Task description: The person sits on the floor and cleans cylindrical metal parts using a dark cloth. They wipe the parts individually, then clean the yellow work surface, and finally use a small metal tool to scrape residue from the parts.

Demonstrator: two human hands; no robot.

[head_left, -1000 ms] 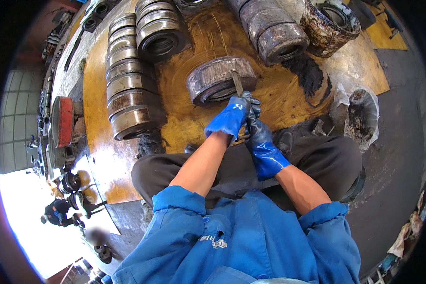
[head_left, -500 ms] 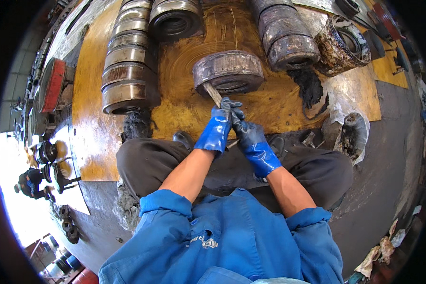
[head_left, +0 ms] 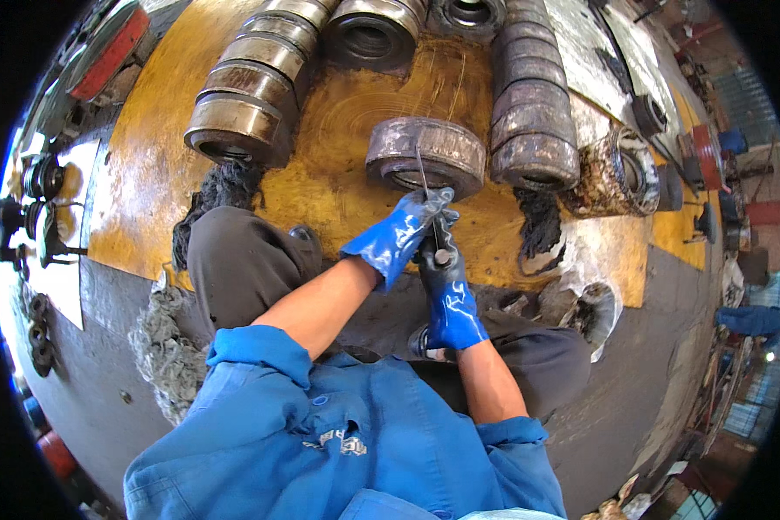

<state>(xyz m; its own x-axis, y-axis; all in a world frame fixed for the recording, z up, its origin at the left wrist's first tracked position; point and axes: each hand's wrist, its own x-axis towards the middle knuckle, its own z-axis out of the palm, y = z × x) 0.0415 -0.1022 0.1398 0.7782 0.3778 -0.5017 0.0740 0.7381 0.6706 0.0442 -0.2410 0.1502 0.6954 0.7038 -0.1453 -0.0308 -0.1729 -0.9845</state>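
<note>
Both my hands wear blue rubber gloves with grimy dark fingers, and they meet in front of a single metal ring (head_left: 438, 143). My left hand (head_left: 403, 234) is closed round a long thin flat-bladed tool (head_left: 422, 166). Just below it, my right hand (head_left: 449, 282) is closed on the same tool, whose rounded end shows above that palm. The blade stands edge-on in view and points away from me, its tip in front of the ring. Whether it touches the ring I cannot tell. The ring is thick, grey and stained, lying tilted on the yellow board.
A row of shiny metal rings (head_left: 256, 78) runs away on the left, a greyer row (head_left: 533, 130) on the right. Black rags (head_left: 542, 227) lie at the right row's near end. A rusty ring (head_left: 620, 178) and a plastic bag (head_left: 600, 303) are farther right. Grey fibre waste (head_left: 166, 351) lies left.
The view has shifted, moving the scene within the picture. In my hands the tool has turned from showing its broad side to nearly edge-on, and its tip now points more straight ahead.
</note>
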